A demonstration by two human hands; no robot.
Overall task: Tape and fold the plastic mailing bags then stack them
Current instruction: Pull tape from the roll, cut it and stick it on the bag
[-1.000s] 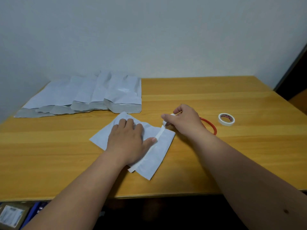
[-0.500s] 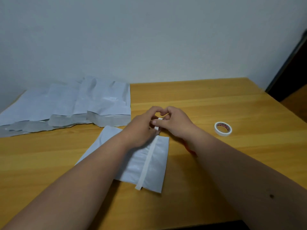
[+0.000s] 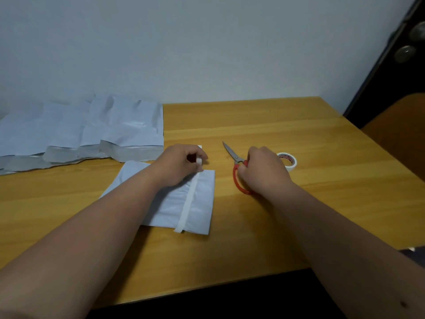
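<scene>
- Two bare stretches of wooden table (image 3: 299, 215): one toward 3 o'clock past the tape roll, one toward 6 o'clock along the near edge under the forearms.
- Far edge of table tight against pale wall (image 3: 207, 47); right edge dropping off beside dark door (image 3: 391, 72) with round knob at 2 o'clock.
- Near edge cut off against dark floor at 6 o'clock.
- Toward 10 o'clock, heap of plastic mailing bags (image 3: 92, 132), overlapped and creased, silvery flaps facing forward, reaching the table's left limit.
- Dead centre, folded mailing bag (image 3: 197, 203) lying flat, strip of white tape (image 3: 187, 203) running lengthwise from its near edge to its far edge.
- At 1 o'clock from folded bag, red-handled scissors (image 3: 236, 171) flat on the wood, blades pointing toward 11 o'clock, well apart from the bag.
- Just beyond scissors toward 3 o'clock, tape roll (image 3: 288, 161) lying flat, partly hidden behind the knuckles.
- Left hand (image 3: 181, 164) at far end of the strip, fingers curled, thumb and forefinger pinching the tape's free end just above the bag's far edge.
- Right hand (image 3: 262, 171) fingers curled down over the scissors' red handle loops; whether threaded through them cannot be told.
</scene>
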